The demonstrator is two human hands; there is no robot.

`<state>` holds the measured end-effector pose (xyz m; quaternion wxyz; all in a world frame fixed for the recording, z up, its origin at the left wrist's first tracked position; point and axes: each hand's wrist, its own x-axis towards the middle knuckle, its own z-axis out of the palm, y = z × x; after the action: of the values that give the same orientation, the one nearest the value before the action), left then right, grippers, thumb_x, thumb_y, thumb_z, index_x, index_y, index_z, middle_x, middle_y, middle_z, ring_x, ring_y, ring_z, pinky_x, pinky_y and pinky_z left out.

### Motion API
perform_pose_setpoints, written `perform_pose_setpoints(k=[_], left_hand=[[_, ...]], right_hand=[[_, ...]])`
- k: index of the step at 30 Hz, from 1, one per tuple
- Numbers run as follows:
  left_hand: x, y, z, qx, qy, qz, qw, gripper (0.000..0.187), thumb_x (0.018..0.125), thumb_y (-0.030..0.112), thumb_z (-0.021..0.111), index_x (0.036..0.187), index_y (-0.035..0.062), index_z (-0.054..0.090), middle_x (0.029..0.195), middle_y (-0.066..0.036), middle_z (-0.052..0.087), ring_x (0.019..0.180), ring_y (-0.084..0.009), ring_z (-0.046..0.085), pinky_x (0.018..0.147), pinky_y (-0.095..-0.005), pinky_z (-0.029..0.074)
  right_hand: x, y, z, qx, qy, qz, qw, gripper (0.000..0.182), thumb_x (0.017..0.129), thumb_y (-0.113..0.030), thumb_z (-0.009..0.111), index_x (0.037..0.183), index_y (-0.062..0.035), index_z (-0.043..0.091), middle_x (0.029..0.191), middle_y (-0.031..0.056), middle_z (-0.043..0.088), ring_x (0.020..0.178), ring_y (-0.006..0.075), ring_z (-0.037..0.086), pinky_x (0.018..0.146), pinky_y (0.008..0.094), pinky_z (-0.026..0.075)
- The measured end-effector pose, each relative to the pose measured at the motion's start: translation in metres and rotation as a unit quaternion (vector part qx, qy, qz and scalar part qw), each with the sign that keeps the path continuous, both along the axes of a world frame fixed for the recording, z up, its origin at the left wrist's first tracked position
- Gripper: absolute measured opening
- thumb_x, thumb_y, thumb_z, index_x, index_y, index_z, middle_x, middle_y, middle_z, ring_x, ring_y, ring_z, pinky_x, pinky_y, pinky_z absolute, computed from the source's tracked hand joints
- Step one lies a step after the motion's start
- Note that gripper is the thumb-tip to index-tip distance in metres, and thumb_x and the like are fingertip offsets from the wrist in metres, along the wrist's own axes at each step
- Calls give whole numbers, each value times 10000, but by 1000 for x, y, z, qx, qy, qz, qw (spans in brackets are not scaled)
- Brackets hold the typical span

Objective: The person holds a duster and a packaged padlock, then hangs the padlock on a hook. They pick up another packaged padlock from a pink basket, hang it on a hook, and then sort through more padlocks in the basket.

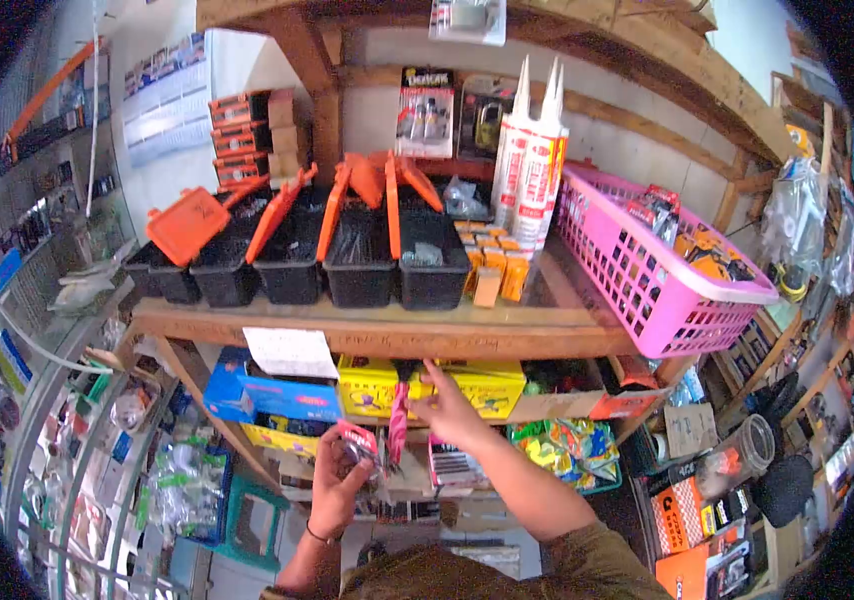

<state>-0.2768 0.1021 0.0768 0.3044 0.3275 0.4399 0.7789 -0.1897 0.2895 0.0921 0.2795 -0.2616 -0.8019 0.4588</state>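
Observation:
My left hand [339, 487], low in the middle, is closed on a small packet [358, 440] with a red-pink header card; its contents are too small to make out. Higher and to the right, my right hand [450, 408] reaches to the front of a yellow box [492, 388] under the shelf edge. Its index finger points up and the other fingers are partly bent, with nothing visibly held. Just left of those fingers hangs a pink twisted strip [399, 418]. A blue box [272, 390] stands left of the yellow one, below a white paper [290, 353].
On the wooden shelf [377, 322] stand several black bins [360, 270] with raised orange lids, sealant tubes [537, 165], small orange boxes [492, 262] and a pink basket [662, 265]. Glass cases line the left. A green stool [249, 520] sits low left.

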Motion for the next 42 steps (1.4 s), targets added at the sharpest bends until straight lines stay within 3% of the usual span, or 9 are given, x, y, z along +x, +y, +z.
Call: perform_pose_setpoints(k=[3, 8, 10, 14, 21, 25, 31, 35, 42], left_hand=[[-1, 4, 7, -8, 26, 33, 999, 544, 736, -32, 598, 1212, 75, 357, 1044, -50, 516, 939, -154, 512, 792, -300, 445], [-2, 20, 66, 14, 112, -29, 993, 631, 728, -70, 613, 1211, 32, 219, 1049, -117, 505, 955, -176, 528, 838, -303, 440], [6, 30, 103, 111, 110, -22, 987, 737, 715, -85, 621, 1219, 79, 110, 1083, -156, 473, 1009, -206, 497, 854, -313, 433], [13, 56, 197, 231, 322, 73, 915, 611, 702, -51, 666, 1141, 64, 257, 1043, -76, 417, 950, -143, 487, 806, -279, 440], [10, 105, 336, 292, 413, 150, 849, 443, 755, 87, 674, 1099, -19, 416, 942, -85, 525, 860, -125, 528, 750, -254, 463], [27, 99, 403, 289, 364, 39, 884, 535, 765, 103, 672, 1186, -57, 383, 976, -103, 560, 839, -131, 560, 727, -258, 491], [28, 102, 446, 320, 429, 46, 843, 553, 768, 70, 649, 1222, -71, 365, 963, -111, 573, 808, -159, 593, 662, -266, 526], [25, 101, 451, 271, 427, 56, 861, 507, 784, 52, 621, 1219, -61, 386, 933, -107, 592, 790, -151, 596, 665, -265, 526], [14, 103, 436, 217, 427, -3, 878, 451, 764, 44, 634, 1176, -33, 467, 953, -97, 601, 787, -134, 591, 703, -267, 500]], right_hand=[[29, -22, 8, 204, -16, 2, 979, 592, 767, -110, 627, 1281, -19, 346, 1110, 190, 443, 889, 239, 535, 796, 308, 451], [75, -71, 99, 178, 53, 116, 976, 552, 768, -179, 635, 1231, -4, 391, 1103, 177, 459, 848, 242, 569, 737, 322, 473], [82, -77, 134, 389, 103, 81, 912, 594, 756, -224, 657, 1243, -28, 379, 1120, 173, 452, 853, 260, 569, 739, 336, 475], [79, -69, 189, 535, 82, 44, 840, 744, 717, -252, 671, 1313, -66, 265, 1137, 185, 420, 974, 347, 495, 764, 387, 464], [63, -42, 297, 632, 154, -113, 751, 846, 640, -170, 715, 1299, -38, 201, 1181, 191, 405, 1064, 369, 456, 838, 404, 439], [64, -26, 363, 665, 228, -153, 694, 779, 613, -112, 730, 1282, -95, 331, 1164, 175, 491, 1014, 352, 521, 822, 399, 455], [67, -14, 418, 680, 216, -183, 676, 687, 619, -138, 739, 1229, -76, 429, 1085, 165, 546, 921, 294, 576, 762, 347, 479], [65, -16, 423, 711, 148, -231, 647, 614, 664, -277, 688, 1197, -86, 448, 1098, 135, 551, 1010, 303, 540, 835, 408, 458], [70, -32, 413, 650, 25, -209, 730, 648, 625, -303, 718, 1168, -56, 464, 1021, 163, 588, 955, 323, 563, 808, 417, 458]])
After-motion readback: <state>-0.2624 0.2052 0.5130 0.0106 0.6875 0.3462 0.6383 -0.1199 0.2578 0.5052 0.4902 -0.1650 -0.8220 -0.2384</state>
